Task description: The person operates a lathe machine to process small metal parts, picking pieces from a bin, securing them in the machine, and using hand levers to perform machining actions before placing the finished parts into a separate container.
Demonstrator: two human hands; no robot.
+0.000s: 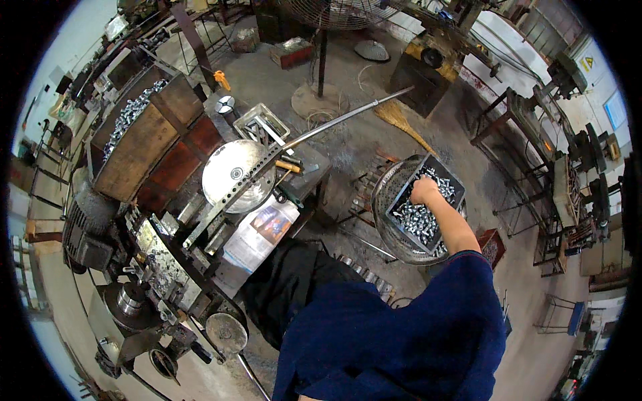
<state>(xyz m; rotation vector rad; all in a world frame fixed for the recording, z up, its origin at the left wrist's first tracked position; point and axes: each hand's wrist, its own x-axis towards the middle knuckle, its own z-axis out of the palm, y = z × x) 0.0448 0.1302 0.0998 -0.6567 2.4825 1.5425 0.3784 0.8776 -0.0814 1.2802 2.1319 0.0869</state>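
Workshop floor (351, 134) | broom (396, 117), fan (323, 63) beyond bin (444, 170) | basket (384, 190) under bin | right hand (424, 190) curled over bin's metal pieces (417, 219), can't tell hold

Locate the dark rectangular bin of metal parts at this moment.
In the head view, the dark bin is right of centre, over the round metal basin, near the broom's handle end, with the right hand inside.

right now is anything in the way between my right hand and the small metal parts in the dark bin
Nothing visible is in the way: your right hand is down at the small metal parts in the open-topped dark bin.
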